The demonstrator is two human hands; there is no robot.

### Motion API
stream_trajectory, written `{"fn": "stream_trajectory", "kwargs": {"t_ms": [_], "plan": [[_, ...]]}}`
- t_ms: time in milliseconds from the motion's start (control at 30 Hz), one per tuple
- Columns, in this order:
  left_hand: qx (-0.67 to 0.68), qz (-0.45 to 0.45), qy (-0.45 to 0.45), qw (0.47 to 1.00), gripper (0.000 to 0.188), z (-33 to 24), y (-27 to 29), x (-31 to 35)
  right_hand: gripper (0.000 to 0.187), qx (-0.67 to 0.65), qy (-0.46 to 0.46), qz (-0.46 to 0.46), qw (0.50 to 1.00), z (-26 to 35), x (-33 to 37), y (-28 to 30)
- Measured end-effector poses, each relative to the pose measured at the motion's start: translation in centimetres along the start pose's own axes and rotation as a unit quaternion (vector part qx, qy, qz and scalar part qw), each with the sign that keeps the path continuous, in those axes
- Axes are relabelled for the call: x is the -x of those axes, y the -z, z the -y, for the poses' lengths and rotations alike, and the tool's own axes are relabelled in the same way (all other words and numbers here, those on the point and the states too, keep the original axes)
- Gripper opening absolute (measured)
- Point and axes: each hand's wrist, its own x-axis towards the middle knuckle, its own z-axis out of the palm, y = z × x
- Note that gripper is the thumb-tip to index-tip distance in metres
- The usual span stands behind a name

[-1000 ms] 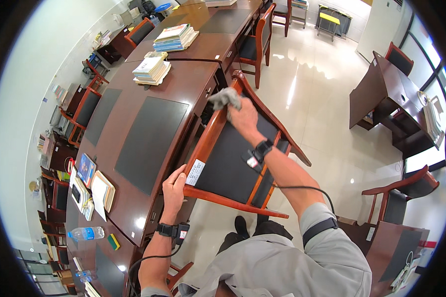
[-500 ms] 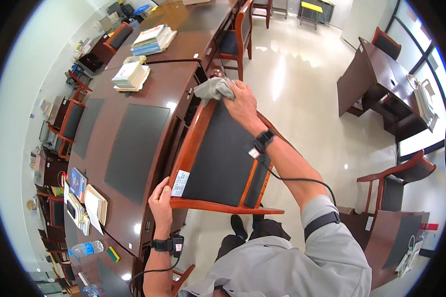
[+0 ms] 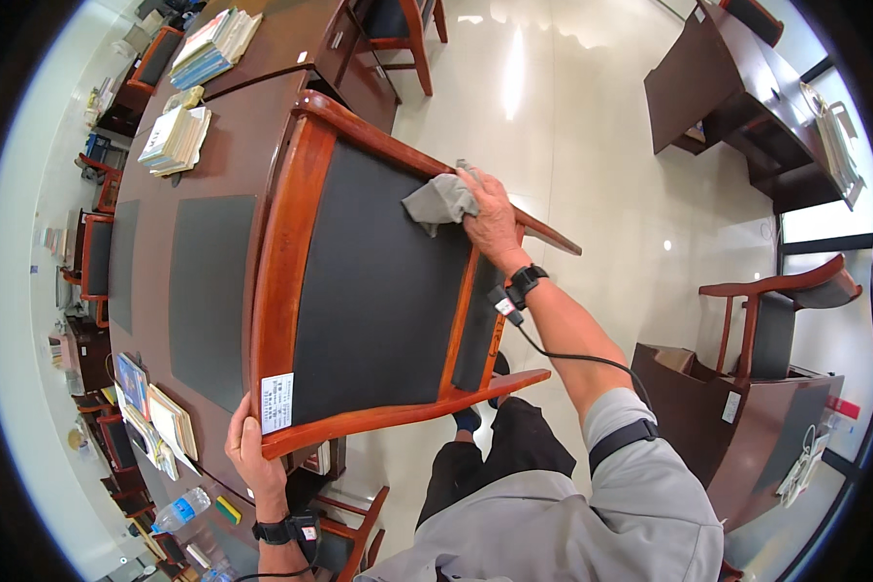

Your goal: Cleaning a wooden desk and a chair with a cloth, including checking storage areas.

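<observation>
A wooden chair (image 3: 378, 291) with a reddish-brown frame and a black padded back is tilted in front of me, beside the long desk (image 3: 213, 165). My left hand (image 3: 254, 451) grips the near left corner of its frame, just by a white label (image 3: 276, 403); part of the fingers is hidden behind the wood. Bunched in my right hand (image 3: 493, 218) is a grey cloth (image 3: 441, 202). It lies against the right-hand side rail of the frame and overlaps the black padding. My right fingers are closed over the cloth.
On the desk stand book stacks (image 3: 175, 139), a plastic bottle (image 3: 181, 509) and a yellow-green sponge (image 3: 228, 510). Another chair (image 3: 347, 533) is low beside my left forearm. To the right are a dark desk (image 3: 718, 87) and a wooden armchair (image 3: 771, 330).
The chair has shifted left and tilted differently, its back now facing me more fully. My right hand and the cloth have moved from the far left corner along to the right side rail.
</observation>
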Motion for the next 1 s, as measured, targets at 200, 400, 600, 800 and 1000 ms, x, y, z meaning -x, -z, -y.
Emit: {"fn": "stream_trajectory", "kwargs": {"t_ms": [200, 400, 600, 800, 1000], "plan": [[-0.019, 0.003, -0.010, 1.000, 0.041, 0.1, -0.2, 0.4, 0.055, -0.061, -0.108, 0.017, 0.992, -5.1, 2.0, 1.4], [-0.018, -0.001, -0.007, 1.000, 0.043, -0.3, -0.5, 0.6, 0.058, 0.041, -0.185, 0.038, 0.981, -4.9, 3.2, 4.2], [-0.014, 0.022, -0.027, 0.999, 0.042, -0.3, -0.7, 0.8, 0.075, 0.173, -0.145, 0.167, 0.960, -1.1, 5.4, 3.8], [0.015, 0.010, -0.021, 1.000, 0.039, -0.6, -1.2, 0.7, 0.077, 0.105, -0.136, 0.184, 0.968, 5.4, 13.2, 3.4], [0.016, 0.015, -0.037, 0.999, 0.039, 0.2, -1.1, 0.0, 0.070, -0.012, -0.150, 0.298, 0.943, 11.0, 23.6, 5.1]]}}
